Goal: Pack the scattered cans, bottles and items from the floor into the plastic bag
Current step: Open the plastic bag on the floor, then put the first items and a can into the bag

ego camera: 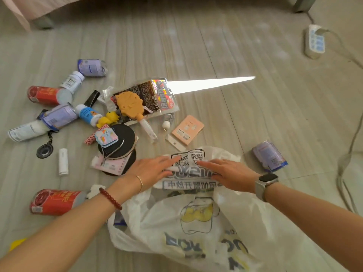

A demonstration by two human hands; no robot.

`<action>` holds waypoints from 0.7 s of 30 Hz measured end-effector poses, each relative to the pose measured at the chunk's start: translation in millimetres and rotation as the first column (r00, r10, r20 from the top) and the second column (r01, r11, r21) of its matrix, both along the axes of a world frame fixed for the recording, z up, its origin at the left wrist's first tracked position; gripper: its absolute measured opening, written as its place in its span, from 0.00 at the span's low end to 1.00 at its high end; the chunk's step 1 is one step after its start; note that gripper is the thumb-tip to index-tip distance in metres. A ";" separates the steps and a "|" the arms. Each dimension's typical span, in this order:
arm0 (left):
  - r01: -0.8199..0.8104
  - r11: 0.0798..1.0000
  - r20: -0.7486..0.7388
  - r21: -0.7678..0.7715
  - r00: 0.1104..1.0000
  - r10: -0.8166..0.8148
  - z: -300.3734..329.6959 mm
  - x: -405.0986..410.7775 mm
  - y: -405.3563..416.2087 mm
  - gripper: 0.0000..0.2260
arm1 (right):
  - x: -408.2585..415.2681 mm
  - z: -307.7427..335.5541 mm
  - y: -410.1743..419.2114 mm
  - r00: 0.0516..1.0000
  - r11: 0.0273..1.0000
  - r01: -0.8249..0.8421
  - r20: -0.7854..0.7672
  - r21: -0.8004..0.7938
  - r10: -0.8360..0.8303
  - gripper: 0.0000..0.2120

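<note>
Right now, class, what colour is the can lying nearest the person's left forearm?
Red, with light lettering: the can, shown in the head view.

Both hands [193, 171] flat on plastic bag [176, 222]

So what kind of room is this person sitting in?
Probably a room in a home, maybe a bedroom. There is a wood-look plank floor, a power strip with its cable lying on it, and the edge of pinkish furniture at the top left.
</note>
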State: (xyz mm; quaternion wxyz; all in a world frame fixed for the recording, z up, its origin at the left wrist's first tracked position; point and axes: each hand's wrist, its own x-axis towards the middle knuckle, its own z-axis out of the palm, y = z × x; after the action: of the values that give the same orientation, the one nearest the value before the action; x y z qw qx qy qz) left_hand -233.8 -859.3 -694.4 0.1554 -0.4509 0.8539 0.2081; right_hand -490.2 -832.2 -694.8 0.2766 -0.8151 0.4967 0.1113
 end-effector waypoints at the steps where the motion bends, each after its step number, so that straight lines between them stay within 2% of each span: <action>1: 0.040 0.997 -0.023 -0.067 0.999 -0.042 -1.4 1.2 7.8 0.21 | -4.0 3.2 6.7 0.999 0.999 -0.032 0.006 -0.015 0.032 0.24; 5: 0.104 0.910 -0.065 -0.402 0.988 -0.141 -7.7 -2.1 10.8 0.24 | -21.3 16.3 10.8 0.994 0.948 -0.044 0.082 -0.315 0.074 0.24; 8: 0.139 0.897 -0.128 -0.419 0.969 -0.210 -4.4 -24.2 5.3 0.25 | -38.1 27.1 1.2 0.975 0.870 0.165 0.211 -0.465 -0.073 0.23; 10: 0.127 0.916 -0.144 -0.380 0.970 -0.195 -5.0 -40.6 3.1 0.23 | -57.2 23.0 -4.7 0.926 0.768 0.374 0.260 -0.520 -0.275 0.22; 11: 0.105 0.933 -0.145 -0.344 0.976 -0.163 -6.5 -47.1 1.7 0.24 | -70.2 16.8 -8.2 0.876 0.708 0.481 0.252 -0.517 -0.411 0.21; 13: 0.054 0.962 -0.170 -0.267 0.980 -0.102 -12.4 -54.7 -2.2 0.24 | -97.5 2.2 -13.3 0.707 0.605 0.685 0.168 -0.405 -0.687 0.22; 15: 0.070 0.963 -0.160 -0.259 0.980 -0.114 -19.2 -58.3 -6.0 0.20 | -116.7 -10.6 -10.4 0.568 0.538 0.809 0.076 -0.235 -0.820 0.27; 16: 0.108 0.962 -0.133 -0.250 0.980 -0.144 -20.9 -59.4 -7.1 0.19 | -121.2 -15.8 -6.6 0.548 0.532 0.827 0.049 -0.181 -0.835 0.29; 18: 0.161 0.980 -0.025 -0.120 0.986 -0.165 -17.3 -62.0 -5.4 0.19 | -123.1 -28.0 1.7 0.563 0.556 0.816 -0.001 -0.158 -0.827 0.33; 20: 0.136 0.990 0.019 -0.026 0.991 -0.135 -12.4 -60.3 -0.5 0.19 | -121.3 -39.5 7.1 0.553 0.550 0.818 -0.032 -0.167 -0.832 0.36; 21: 0.116 0.993 0.023 -0.011 0.993 -0.115 -11.6 -57.0 1.0 0.19 | -120.6 -43.1 7.7 0.519 0.516 0.844 -0.022 -0.148 -0.854 0.37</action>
State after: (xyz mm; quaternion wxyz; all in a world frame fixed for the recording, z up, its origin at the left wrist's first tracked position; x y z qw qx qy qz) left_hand -290.8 -858.3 -706.0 0.1742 -0.4039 0.8780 0.1886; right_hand -610.8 -824.5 -737.9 0.2238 -0.4775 0.8491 -0.0302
